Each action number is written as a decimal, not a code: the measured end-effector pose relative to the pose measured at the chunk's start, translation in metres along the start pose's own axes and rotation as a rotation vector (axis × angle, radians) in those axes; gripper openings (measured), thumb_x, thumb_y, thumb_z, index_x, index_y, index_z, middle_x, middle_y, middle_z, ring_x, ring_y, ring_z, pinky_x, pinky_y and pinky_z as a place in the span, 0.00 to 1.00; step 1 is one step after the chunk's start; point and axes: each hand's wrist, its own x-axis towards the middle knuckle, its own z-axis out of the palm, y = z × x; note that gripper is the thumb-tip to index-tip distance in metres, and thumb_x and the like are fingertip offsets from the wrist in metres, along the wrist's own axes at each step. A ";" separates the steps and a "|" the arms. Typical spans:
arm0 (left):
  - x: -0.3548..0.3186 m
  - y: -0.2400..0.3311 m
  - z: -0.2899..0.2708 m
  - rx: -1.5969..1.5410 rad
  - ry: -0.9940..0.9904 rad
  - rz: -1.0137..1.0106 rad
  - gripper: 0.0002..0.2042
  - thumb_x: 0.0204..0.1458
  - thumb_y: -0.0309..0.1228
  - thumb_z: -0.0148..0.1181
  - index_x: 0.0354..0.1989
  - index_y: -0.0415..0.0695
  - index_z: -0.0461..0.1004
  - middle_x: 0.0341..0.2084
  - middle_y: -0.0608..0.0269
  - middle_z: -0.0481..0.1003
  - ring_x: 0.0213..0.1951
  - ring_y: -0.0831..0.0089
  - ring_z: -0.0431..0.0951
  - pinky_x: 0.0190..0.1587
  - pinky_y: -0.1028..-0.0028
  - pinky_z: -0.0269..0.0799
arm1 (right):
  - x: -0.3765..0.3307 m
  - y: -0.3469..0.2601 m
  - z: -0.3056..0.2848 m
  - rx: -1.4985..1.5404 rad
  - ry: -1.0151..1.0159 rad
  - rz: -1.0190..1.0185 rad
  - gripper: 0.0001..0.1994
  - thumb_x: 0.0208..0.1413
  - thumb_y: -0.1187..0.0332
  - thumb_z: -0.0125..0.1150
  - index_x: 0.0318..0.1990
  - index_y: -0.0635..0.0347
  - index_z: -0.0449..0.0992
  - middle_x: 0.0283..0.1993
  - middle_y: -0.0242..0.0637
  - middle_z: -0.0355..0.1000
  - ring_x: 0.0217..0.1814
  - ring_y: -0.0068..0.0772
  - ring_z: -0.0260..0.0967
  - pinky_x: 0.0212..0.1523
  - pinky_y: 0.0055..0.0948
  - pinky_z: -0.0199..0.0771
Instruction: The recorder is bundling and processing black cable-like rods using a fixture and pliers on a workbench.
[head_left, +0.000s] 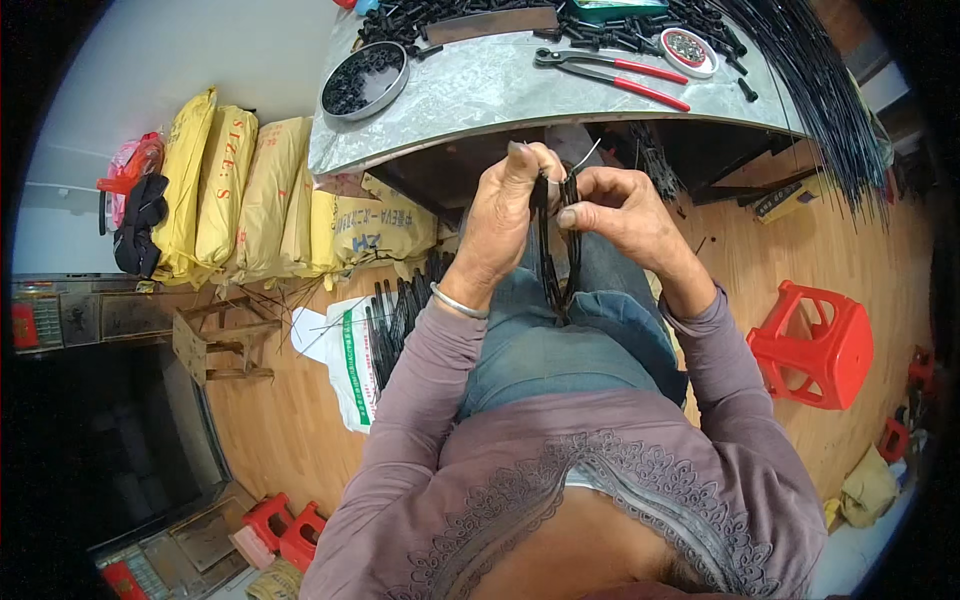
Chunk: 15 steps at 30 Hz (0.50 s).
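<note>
Between both hands, just above the lap at upper centre, a narrow bundle of black strands [572, 240]. Pinched there by the left hand [500, 210], fingers curled and thumb raised, and by the right hand [635, 215], thumb nearly closed against bent fingers.

At upper left, a round bowl [386, 86], well filled with small black pieces [348, 88], part of its inside bare. At upper right, a white dish [712, 67] with tiny red and silver bits [685, 46]. At the top edge, a teal tray [617, 14], cut off by the frame, contents hard to make out. At left, plump yellow sacks [222, 190] in a row, contents hidden. Left of the lap, a white bag [342, 385] beside black rods [402, 310]; cannot tell whether inside it.

Across the top, a grey marbled table [460, 97] strewn with black bolt-like parts [610, 38], plus red-handled pliers [640, 69] near the dish. Over its right end, long black rods in a thick sheaf [830, 110].

Below, wood-look floor [260, 420], with a wooden stool [222, 345] at left and a red stool [850, 350] at right.
</note>
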 end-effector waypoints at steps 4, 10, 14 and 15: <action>0.003 0.012 -0.003 0.231 -0.222 -0.015 0.21 0.53 0.51 0.60 0.24 0.44 0.66 0.25 0.72 0.62 0.29 0.83 0.59 0.32 0.83 0.55 | 0.002 0.001 -0.004 0.077 -0.086 -0.023 0.10 0.47 0.68 0.69 0.28 0.62 0.73 0.27 0.26 0.70 0.30 0.16 0.67 0.33 0.20 0.68; 0.007 -0.007 0.031 -0.110 0.285 0.226 0.17 0.55 0.44 0.60 0.22 0.48 0.65 0.19 0.78 0.60 0.23 0.88 0.57 0.24 0.83 0.54 | 0.005 0.022 0.020 -0.067 0.317 -0.166 0.08 0.49 0.71 0.65 0.28 0.64 0.71 0.26 0.27 0.68 0.29 0.16 0.62 0.30 0.21 0.65; 0.014 -0.016 0.039 -0.153 0.419 0.188 0.16 0.56 0.43 0.61 0.22 0.48 0.66 0.18 0.78 0.59 0.23 0.88 0.56 0.24 0.83 0.53 | 0.004 0.027 0.036 0.119 0.416 -0.200 0.05 0.53 0.74 0.62 0.33 0.66 0.72 0.31 0.26 0.70 0.32 0.17 0.65 0.35 0.20 0.68; 0.013 -0.015 0.036 -0.138 0.419 0.184 0.16 0.55 0.43 0.61 0.22 0.48 0.66 0.18 0.78 0.59 0.24 0.88 0.56 0.25 0.83 0.53 | 0.007 0.029 0.035 0.116 0.405 -0.172 0.05 0.54 0.75 0.61 0.35 0.67 0.72 0.32 0.26 0.71 0.34 0.18 0.66 0.37 0.20 0.68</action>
